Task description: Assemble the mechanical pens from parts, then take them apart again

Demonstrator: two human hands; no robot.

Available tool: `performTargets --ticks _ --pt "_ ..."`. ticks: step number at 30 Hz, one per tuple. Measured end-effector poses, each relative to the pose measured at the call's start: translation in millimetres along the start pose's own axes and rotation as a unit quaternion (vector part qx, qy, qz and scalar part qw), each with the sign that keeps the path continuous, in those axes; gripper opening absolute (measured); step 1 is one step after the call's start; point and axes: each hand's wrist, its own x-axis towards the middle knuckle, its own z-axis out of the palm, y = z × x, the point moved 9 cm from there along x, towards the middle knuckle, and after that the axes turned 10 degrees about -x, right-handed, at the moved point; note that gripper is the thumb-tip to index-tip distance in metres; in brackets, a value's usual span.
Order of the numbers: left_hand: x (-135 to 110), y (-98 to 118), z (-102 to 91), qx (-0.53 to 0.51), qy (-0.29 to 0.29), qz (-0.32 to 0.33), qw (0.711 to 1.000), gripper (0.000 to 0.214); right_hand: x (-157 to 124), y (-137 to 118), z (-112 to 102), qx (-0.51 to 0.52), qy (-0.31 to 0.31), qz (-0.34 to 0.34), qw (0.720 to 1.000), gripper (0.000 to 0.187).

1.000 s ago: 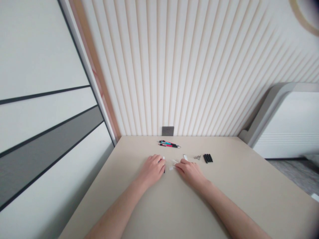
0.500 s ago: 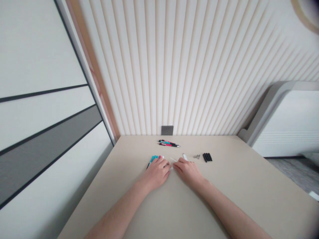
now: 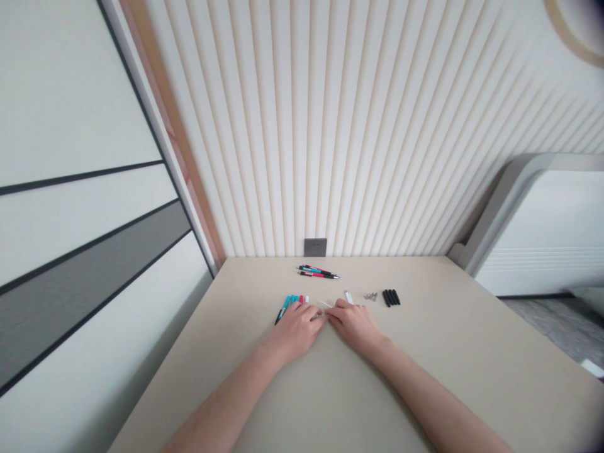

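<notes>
My left hand [image 3: 297, 327] and my right hand [image 3: 353, 322] rest on the beige table [image 3: 330, 390], their fingertips meeting over a small pale part [image 3: 319, 316] that I cannot make out. Both hands are closed in a pinch. Just beyond the left hand lie several teal and red pen barrels [image 3: 290, 302]. A thin white tube [image 3: 326, 304] and a short white piece [image 3: 349, 297] lie just past the right hand.
Assembled teal and red pens [image 3: 318, 272] lie near the wall under a grey socket [image 3: 315, 246]. Small metal springs [image 3: 371, 295] and black pen grips [image 3: 391, 297] sit to the right. A white cabinet [image 3: 542, 239] stands at the right.
My left hand has shifted right toward my right hand, uncovering the teal and red barrels behind it. The fingertips of both hands now meet.
</notes>
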Motion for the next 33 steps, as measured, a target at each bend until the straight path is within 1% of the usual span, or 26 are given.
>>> performTargets --ticks 4,7,12,22,24,27,30,33 --pt "0.6 -3.1 -3.6 0.008 0.029 0.008 1.0 0.025 -2.0 2.6 -1.2 0.003 0.003 -0.006 1.0 0.03" --pt "0.5 -7.2 -4.5 0.018 0.048 0.0 0.999 0.019 -2.4 5.0 -1.8 -0.004 0.005 -0.003 1.0 0.029" --pt "0.4 -12.1 -3.7 0.023 0.056 -0.017 0.998 0.016 -2.7 3.4 -0.8 -0.012 0.01 -0.01 1.0 0.033" --pt "2.5 -15.5 -2.2 0.017 0.068 -0.012 0.998 0.015 -5.0 1.1 -1.8 0.01 0.022 -0.018 1.0 0.027" --pt "2.7 -15.7 -2.5 0.015 0.069 -0.015 0.997 0.015 -6.0 2.3 -5.0 0.028 0.04 -0.016 0.999 0.027" --pt "2.1 -16.1 -5.8 0.008 0.079 -0.02 0.997 0.015 -7.9 7.2 -11.9 0.076 0.093 -0.004 0.993 0.03" --pt "1.1 -14.8 -10.5 -0.013 0.095 -0.018 0.995 0.016 -9.8 10.3 -16.4 0.155 0.148 -0.002 0.977 0.035" --pt "0.5 -11.8 -13.4 -0.037 0.106 -0.019 0.994 0.018 -10.2 6.1 -16.7 0.234 0.181 -0.021 0.955 0.036"
